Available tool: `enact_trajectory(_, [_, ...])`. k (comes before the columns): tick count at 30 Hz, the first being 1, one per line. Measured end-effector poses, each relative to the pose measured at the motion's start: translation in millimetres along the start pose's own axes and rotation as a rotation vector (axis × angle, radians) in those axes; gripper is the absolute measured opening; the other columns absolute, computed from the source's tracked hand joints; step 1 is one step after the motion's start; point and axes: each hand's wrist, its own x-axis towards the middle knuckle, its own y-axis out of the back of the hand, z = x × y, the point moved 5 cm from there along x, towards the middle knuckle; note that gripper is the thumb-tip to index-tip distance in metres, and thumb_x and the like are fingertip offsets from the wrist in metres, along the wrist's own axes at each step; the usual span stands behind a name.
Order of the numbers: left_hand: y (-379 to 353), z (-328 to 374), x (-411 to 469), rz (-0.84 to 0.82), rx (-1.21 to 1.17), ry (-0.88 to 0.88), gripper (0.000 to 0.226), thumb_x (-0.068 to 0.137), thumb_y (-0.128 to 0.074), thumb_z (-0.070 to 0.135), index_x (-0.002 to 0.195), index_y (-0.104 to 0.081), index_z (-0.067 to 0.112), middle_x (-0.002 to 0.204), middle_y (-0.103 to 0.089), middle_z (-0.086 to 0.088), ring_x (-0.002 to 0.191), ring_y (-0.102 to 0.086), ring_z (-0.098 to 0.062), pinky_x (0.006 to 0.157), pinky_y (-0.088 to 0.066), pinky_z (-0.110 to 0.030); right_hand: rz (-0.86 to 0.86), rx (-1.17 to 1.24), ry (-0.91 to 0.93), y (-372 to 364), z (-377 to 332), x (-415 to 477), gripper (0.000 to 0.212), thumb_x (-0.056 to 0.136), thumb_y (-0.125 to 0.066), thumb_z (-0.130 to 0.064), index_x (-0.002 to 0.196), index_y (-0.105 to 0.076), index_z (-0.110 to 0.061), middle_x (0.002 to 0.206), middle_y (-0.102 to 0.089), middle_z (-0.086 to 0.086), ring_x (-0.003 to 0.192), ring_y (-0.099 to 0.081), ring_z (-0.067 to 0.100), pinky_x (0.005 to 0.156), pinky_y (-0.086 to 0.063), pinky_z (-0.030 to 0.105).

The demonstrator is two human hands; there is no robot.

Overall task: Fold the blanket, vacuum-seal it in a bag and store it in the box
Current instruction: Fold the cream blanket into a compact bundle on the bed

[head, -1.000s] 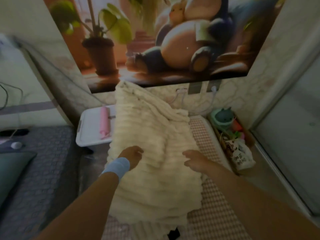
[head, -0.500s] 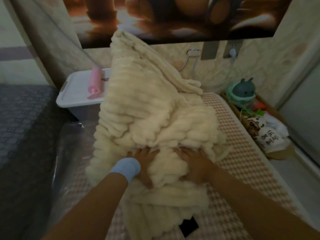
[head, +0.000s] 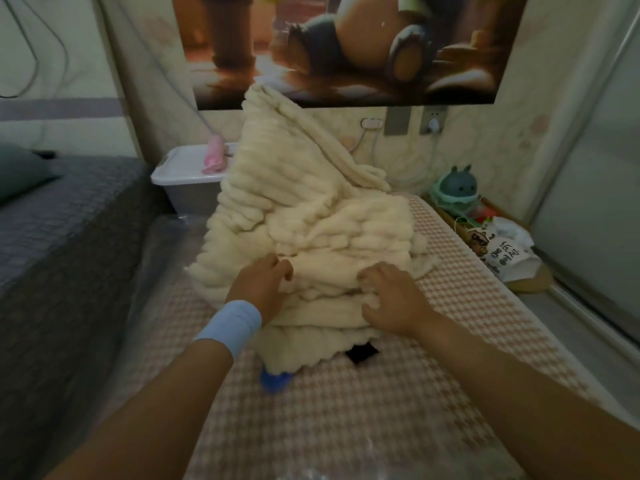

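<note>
A thick cream ribbed blanket (head: 304, 209) lies bunched on a checked mat (head: 381, 393), its far end propped against the wall. My left hand (head: 263, 289), above a light blue wristband, grips a fold at the blanket's near left. My right hand (head: 391, 299) has its fingers curled into the pile at the near right. A clear plastic bag (head: 156, 271) lies spread under the mat's left side. A white lidded box (head: 187, 171) stands at the back left, partly hidden by the blanket. A small blue part (head: 275, 379) peeks out under the blanket's near edge.
A grey bed (head: 62, 230) runs along the left. A pink roll (head: 215, 157) lies on the box lid. At the right sit a green plush toy (head: 455, 188), a white printed bag (head: 505, 251) and a sliding door (head: 588, 202). A black item (head: 362, 353) lies by the blanket.
The blanket came down from being held up and spread to a heap on the mat. Both hands moved down and now grip its near folds.
</note>
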Motion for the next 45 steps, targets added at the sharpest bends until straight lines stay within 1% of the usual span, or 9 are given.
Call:
enact_trajectory(7, [-45, -4, -55, -0.534, 0.001, 0.103, 0.062, 0.086, -0.063, 0.028, 0.141, -0.036, 0.037, 0.150, -0.028, 0.003, 0.131, -0.039, -0.026, 0.104, -0.039, -0.035, -0.326, -0.254, -0.097, -40, -9, -30, 0.073, 0.093, -0.057, -0.040, 0.156, -0.025, -0.026, 0.158, -0.026, 0.006, 0.141, -0.032, 0.027, 0.113, -0.031, 0.036])
enact_trajectory(10, [-66, -16, -43, -0.546, 0.059, 0.159, 0.088, 0.079, -0.066, 0.046, 0.148, -0.011, 0.045, 0.156, -0.015, 0.005, 0.138, -0.028, -0.028, 0.107, -0.036, -0.042, -0.179, -0.117, -0.231, -43, 7, -14, 0.049, 0.100, -0.039, -0.048, 0.138, -0.055, -0.020, 0.140, -0.054, 0.009, 0.127, -0.051, 0.029, 0.103, -0.042, 0.037])
enact_trajectory(13, [-64, -18, -21, -0.504, 0.071, 0.179, 0.096, 0.079, -0.066, 0.048, 0.149, 0.000, 0.047, 0.156, -0.020, -0.002, 0.137, -0.032, -0.030, 0.106, -0.038, -0.044, -0.034, -0.010, -0.202, -34, 16, 6, 0.028, 0.101, -0.046, -0.024, 0.120, -0.065, -0.015, 0.123, -0.064, 0.007, 0.114, -0.058, 0.028, 0.092, -0.047, 0.035])
enact_trajectory(18, [-18, -13, 5, -0.249, 0.099, 0.145, 0.051, 0.088, -0.053, 0.050, 0.136, -0.047, 0.034, 0.144, -0.038, -0.005, 0.125, -0.042, -0.031, 0.098, -0.043, -0.044, 0.159, 0.387, -0.303, 28, 0, 29, 0.025, 0.102, -0.040, -0.027, 0.086, -0.056, -0.020, 0.087, -0.061, -0.001, 0.083, -0.058, 0.025, 0.067, -0.044, 0.035])
enact_trajectory(22, [55, 4, 5, 0.035, -0.148, 0.196, 0.041, 0.098, -0.036, 0.046, 0.123, -0.054, 0.018, 0.122, -0.061, -0.013, 0.106, -0.057, -0.033, 0.089, -0.045, -0.039, 0.367, 0.589, -0.363, 89, -16, 27, 0.017, 0.100, -0.045, -0.028, 0.095, -0.060, -0.023, 0.085, -0.065, 0.001, 0.067, -0.064, 0.021, 0.047, -0.049, 0.032])
enact_trajectory(27, [98, 40, -16, 0.017, -0.269, 0.193, 0.057, 0.095, -0.033, 0.060, 0.126, -0.053, 0.017, 0.127, -0.059, -0.011, 0.113, -0.054, -0.030, 0.093, -0.040, -0.037, 0.496, 1.026, -0.501, 119, -28, -1, 0.011, 0.097, -0.058, -0.023, 0.108, -0.062, -0.022, 0.104, -0.067, 0.002, 0.089, -0.067, 0.018, 0.067, -0.063, 0.043])
enact_trajectory(35, [38, 37, -52, -0.752, -0.141, 0.329, 0.077, 0.078, -0.072, 0.049, 0.142, -0.040, 0.019, 0.141, -0.042, -0.007, 0.124, -0.046, -0.032, 0.090, -0.049, -0.043, -0.367, 0.479, -0.841, 65, -29, -53, 0.028, 0.105, -0.047, -0.033, 0.114, -0.048, -0.007, 0.095, -0.062, 0.014, 0.070, -0.064, 0.027, 0.052, -0.051, 0.031])
enact_trajectory(41, [121, -19, 4, 0.555, -0.628, 0.488, 0.090, 0.077, -0.075, 0.037, 0.148, -0.025, 0.016, 0.155, -0.019, -0.012, 0.140, -0.025, -0.030, 0.113, -0.027, -0.041, 0.069, 1.294, -0.369, 84, -39, 31, 0.095, 0.095, -0.066, -0.017, 0.156, 0.002, -0.042, 0.155, -0.028, -0.006, 0.138, -0.041, 0.022, 0.106, -0.044, 0.048])
enact_trajectory(45, [91, 22, 10, 0.397, -0.372, 0.091, 0.053, 0.086, -0.065, 0.011, 0.136, -0.047, 0.018, 0.139, -0.044, -0.012, 0.126, -0.043, -0.027, 0.111, -0.029, -0.031, 0.088, 0.661, -0.486, 56, -16, 28, 0.027, 0.089, -0.055, 0.002, 0.103, -0.069, -0.015, 0.109, -0.073, 0.005, 0.085, -0.070, 0.020, 0.062, -0.053, 0.028])
